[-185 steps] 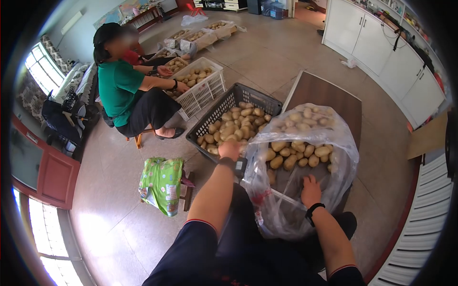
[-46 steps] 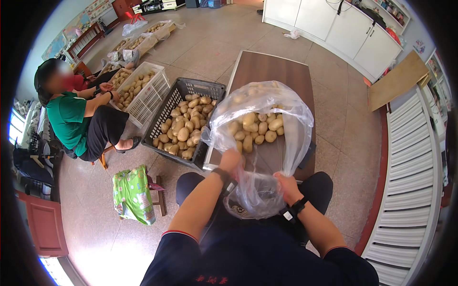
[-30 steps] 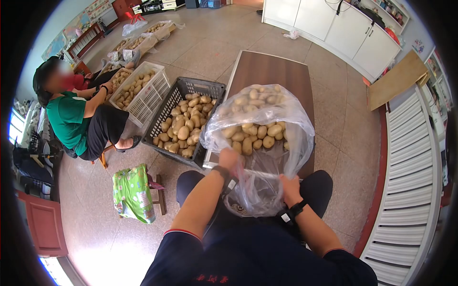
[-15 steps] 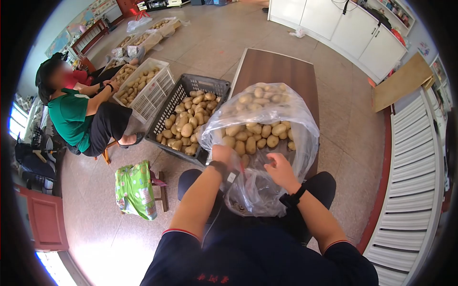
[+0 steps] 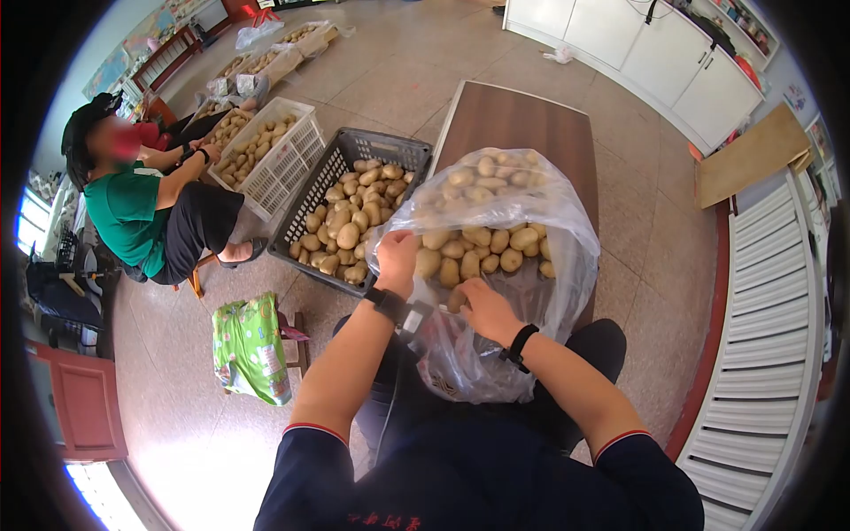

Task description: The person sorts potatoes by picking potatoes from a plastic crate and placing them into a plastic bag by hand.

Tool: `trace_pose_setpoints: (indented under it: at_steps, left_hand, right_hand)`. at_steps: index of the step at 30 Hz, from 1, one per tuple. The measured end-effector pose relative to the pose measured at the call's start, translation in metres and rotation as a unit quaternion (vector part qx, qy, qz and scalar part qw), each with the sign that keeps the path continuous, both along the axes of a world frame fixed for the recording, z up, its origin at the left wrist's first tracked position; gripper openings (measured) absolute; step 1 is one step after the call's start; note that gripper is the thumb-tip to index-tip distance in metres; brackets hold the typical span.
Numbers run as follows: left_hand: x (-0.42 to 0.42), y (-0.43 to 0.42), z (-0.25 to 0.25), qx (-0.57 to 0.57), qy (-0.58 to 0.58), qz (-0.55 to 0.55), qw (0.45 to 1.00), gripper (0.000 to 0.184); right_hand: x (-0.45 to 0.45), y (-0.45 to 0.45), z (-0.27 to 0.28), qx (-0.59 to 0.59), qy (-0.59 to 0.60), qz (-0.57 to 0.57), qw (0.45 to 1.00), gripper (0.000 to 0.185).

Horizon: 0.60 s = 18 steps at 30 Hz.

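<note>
A clear plastic bag (image 5: 567, 212) lies on the brown table (image 5: 522, 115), its mouth toward me, with several potatoes (image 5: 511, 259) inside. My left hand (image 5: 397, 262) is closed on the left edge of the bag's mouth. Inside the opening, my right hand (image 5: 487, 310) has its fingers round a potato (image 5: 458, 301) at the near end of the pile. Left of the table stands a black crate (image 5: 305, 190) holding many potatoes. The loose near part of the bag hangs over my lap.
Beyond the black crate is a white crate (image 5: 305, 146) of potatoes. A person in a green shirt (image 5: 124, 212) sits beside it. A green bag (image 5: 251, 350) rests on a small stool at the left. Bags of potatoes lie farther back; a white radiator (image 5: 761, 336) stands at the right.
My right hand has left the bag's right edge and moved left into the opening, onto a potato. My left hand has shifted up along the left edge. The view has tilted slightly.
</note>
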<state>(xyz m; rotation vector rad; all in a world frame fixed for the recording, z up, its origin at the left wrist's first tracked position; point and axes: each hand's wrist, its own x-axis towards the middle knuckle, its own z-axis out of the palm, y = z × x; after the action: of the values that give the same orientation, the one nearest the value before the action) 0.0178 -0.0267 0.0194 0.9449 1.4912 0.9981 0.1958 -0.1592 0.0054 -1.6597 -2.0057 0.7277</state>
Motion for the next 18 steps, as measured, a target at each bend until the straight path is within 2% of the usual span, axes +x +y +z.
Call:
trace_pose_setpoints:
  at_steps: [1,4,7,10,13,14,18]
  left_hand:
    - [-0.003,0.000,0.009,-0.058,-0.104,-0.067,0.991,0.025]
    - [-0.013,-0.001,0.027,-0.116,-0.172,-0.079,0.975,0.021]
    - [-0.018,0.005,0.020,-0.122,-0.168,-0.042,0.977,0.017]
    - [-0.029,0.018,-0.016,-0.131,-0.134,-0.060,0.981,0.011]
    - [-0.039,0.023,-0.044,-0.127,-0.165,-0.037,0.978,0.010]
    - [-0.042,0.020,-0.041,-0.070,-0.136,-0.110,0.982,0.011]
    - [-0.031,0.024,-0.022,-0.114,-0.142,-0.054,0.982,0.012]
  right_hand:
    - [-0.005,0.000,0.001,-0.001,0.000,0.002,1.000,0.030]
    - [-0.020,0.001,-0.006,-0.027,-0.020,0.008,0.999,0.026]
    - [-0.028,0.007,-0.022,0.018,-0.040,0.040,0.998,0.033]
    - [-0.037,0.010,-0.029,0.034,-0.053,0.050,0.997,0.030]
    - [-0.047,0.016,-0.033,-0.005,-0.076,0.039,0.996,0.024]
    - [-0.049,0.019,-0.035,0.002,-0.080,0.042,0.996,0.025]
    - [-0.057,0.021,-0.028,0.050,-0.087,0.048,0.994,0.029]
